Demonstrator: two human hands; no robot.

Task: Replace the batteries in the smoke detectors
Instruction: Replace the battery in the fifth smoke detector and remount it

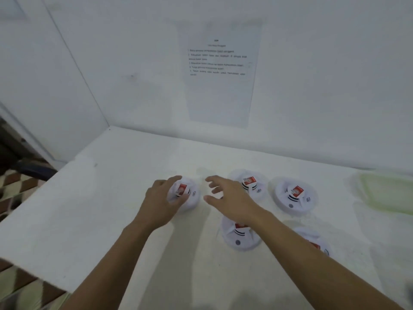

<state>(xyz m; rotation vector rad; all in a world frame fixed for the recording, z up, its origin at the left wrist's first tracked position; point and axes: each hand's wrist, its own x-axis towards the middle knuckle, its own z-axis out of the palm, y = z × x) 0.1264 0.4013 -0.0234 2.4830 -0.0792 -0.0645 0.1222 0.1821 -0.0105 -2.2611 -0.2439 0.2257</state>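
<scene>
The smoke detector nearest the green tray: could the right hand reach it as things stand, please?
Probably yes. The right hand is open and holds nothing, and the smoke detector nearest the green tray lies uncovered just to its right; only another low detector sits between them.

We record bright, diffuse, cool-white light; the table [89, 209] nears washout. Shadows are faint, soft-edged grey patches beneath both forearms. Focus is soft throughout: print on the wall sheet [220, 70] is unreadable, and blur smears the left hand [161, 200], the smoke detector [185, 194] it grips and the right hand [232, 198]. Wide-angle distortion bends the table edge; the left margin is dim.
</scene>
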